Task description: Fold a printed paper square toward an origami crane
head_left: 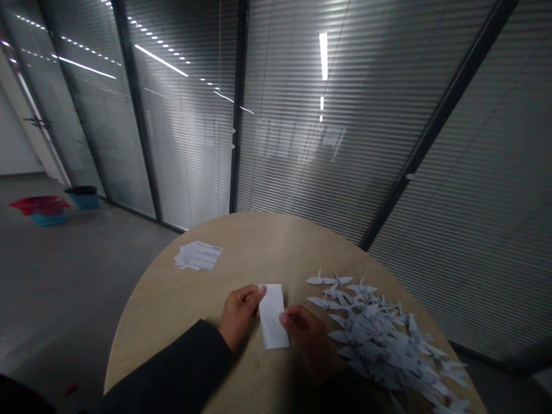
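A folded white paper [272,319], a narrow upright rectangle, is held between my two hands above the round table. My left hand [241,310] pinches its upper left edge between thumb and fingers. At its right edge, about the middle, my right hand [308,333] grips it with the thumb on the front face. Right of my right hand lies a large heap of folded white paper cranes [379,339]. A fanned stack of square paper sheets [199,255], some with printed lines, rests at the table's left side.
The round wooden table [276,236] stands close to a glass partition with blinds [328,149]. On the grey floor at left are a blue bin with a black liner [85,198] and a blue bin with a red liner [41,208].
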A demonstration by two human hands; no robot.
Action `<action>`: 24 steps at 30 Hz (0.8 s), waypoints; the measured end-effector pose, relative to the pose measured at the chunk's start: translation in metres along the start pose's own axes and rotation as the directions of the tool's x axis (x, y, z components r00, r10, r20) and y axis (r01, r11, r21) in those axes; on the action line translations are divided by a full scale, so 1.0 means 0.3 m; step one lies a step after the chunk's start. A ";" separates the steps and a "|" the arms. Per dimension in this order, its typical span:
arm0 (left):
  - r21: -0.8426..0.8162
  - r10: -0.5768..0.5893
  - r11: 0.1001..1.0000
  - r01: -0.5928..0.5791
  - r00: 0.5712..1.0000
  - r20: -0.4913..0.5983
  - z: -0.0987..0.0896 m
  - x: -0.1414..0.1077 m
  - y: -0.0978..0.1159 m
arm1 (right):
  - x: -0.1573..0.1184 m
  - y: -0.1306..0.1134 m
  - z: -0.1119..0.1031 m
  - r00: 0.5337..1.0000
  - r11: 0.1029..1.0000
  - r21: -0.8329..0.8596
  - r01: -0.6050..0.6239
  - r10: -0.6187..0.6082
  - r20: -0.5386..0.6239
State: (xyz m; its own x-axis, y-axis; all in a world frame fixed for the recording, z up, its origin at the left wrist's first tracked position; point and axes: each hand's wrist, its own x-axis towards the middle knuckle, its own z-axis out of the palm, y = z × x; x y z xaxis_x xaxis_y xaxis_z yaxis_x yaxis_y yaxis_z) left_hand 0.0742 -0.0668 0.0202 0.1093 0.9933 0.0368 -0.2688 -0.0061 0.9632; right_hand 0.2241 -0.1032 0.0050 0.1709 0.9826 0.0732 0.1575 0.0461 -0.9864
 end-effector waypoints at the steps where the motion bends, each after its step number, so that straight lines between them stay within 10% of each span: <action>1: 0.017 0.016 1.000 -0.016 1.000 -0.020 -0.002 -0.001 -0.005 | -0.004 0.003 0.008 1.000 1.000 0.018 -0.011 0.011 0.029; 13: 0.483 0.284 0.847 -0.220 0.957 -0.063 -0.010 -0.025 0.007 | -0.027 0.048 0.073 0.976 0.947 0.251 -0.202 0.175 0.128; 24: 0.479 0.239 0.853 -0.207 0.971 -0.007 -0.015 -0.020 0.001 | -0.002 0.079 0.045 0.948 0.948 0.189 -0.256 0.207 0.243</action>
State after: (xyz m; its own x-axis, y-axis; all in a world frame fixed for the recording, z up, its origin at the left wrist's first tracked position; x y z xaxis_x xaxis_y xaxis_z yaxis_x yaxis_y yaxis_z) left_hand 0.0691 -0.0721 0.0190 0.0352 0.9639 0.2641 0.2066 -0.2656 0.9417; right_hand 0.2147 -0.1003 -0.0204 -0.0414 0.9845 -0.1706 -0.0784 -0.1734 -0.9817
